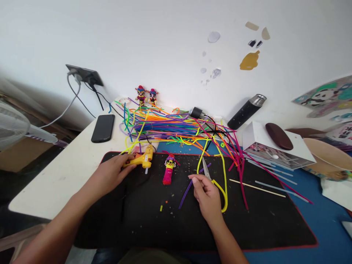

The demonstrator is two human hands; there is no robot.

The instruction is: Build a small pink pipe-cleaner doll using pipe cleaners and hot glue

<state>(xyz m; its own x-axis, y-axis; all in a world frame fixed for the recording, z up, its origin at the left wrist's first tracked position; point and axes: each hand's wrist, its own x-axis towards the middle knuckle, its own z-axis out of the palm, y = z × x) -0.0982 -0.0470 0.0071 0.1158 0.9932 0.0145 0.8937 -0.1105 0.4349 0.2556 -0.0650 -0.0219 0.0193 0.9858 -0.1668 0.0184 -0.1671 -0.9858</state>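
Observation:
My left hand (111, 173) is closed around the handle of a yellow hot glue gun (143, 159), its nozzle pointing down at the mat. Over the mat, my right hand (206, 196) is in a pinch, thumb against forefinger; whatever may be between the fingertips is too small to make out. Scissors (206, 171) with yellow handles lie beside and partly behind that hand, and a purple pipe cleaner (186, 194) passes under its fingers. Between the hands lies a small doll (168, 171) with a yellow face, purple-red headpiece and magenta body.
A heap of coloured pipe cleaners (167, 128) covers the back of the black mat (132, 220). Two finished dolls (140, 96) stand by the wall. A phone (103, 128) lies left; a black flask (247, 111), a white box (275, 146) and glue sticks (280, 190) are right.

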